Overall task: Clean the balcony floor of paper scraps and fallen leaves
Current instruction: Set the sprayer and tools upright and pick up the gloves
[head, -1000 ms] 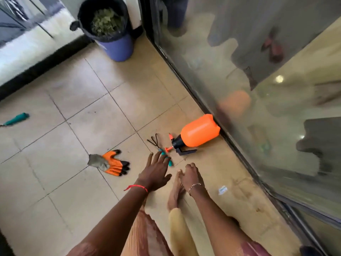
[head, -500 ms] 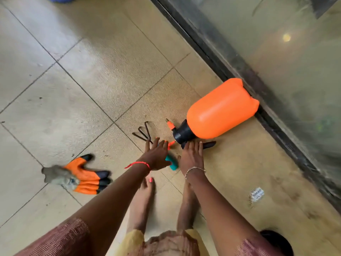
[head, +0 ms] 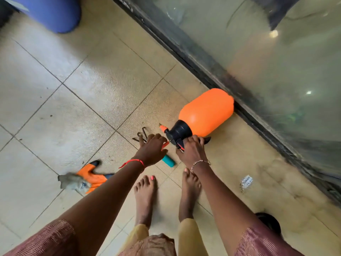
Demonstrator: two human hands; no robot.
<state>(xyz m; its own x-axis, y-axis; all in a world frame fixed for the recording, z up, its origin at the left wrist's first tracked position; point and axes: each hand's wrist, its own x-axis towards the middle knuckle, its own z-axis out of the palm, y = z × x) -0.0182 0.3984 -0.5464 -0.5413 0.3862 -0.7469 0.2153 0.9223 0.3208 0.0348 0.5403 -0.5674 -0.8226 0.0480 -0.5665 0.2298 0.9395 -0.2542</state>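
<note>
**balconywatcher:** So what's going on here? I thought the job was paper scraps and leaves.

**stood_right_there:** My guess is the gear is being shifted first so the tiled floor [head: 103, 80] can be got at. The right hand [head: 191, 152] is wrapped round the black handle of the orange pressure sprayer [head: 206, 111], which lies on its side with its base against the sliding door track [head: 201, 71]. That's the only sensible spot to lift it from. The left hand [head: 151, 148] is laid over the hand rake [head: 168, 160] with its fingers fairly straight and reaching towards the tines. The teal grip pokes out below the palm, and I see no real grip on it yet.

**balconywatcher:** And the actual rubbish?

**stood_right_there:** One paper scrap [head: 246, 182] is flat on the tile just right of the right foot, near the track and apart from both hands. Nobody's touching it. I can't pick out any leaves, only dark specks on the tiles.

**balconywatcher:** Any writing?

**stood_right_there:** The scrap has dark print on it, but it's too small and smeared to read. I can't see a brand on the sprayer. There's an orange and grey work glove [head: 86, 179] lying off to the left, and a blue bin [head: 55, 13] in the far corner, which is probably where it all ends up.
</note>
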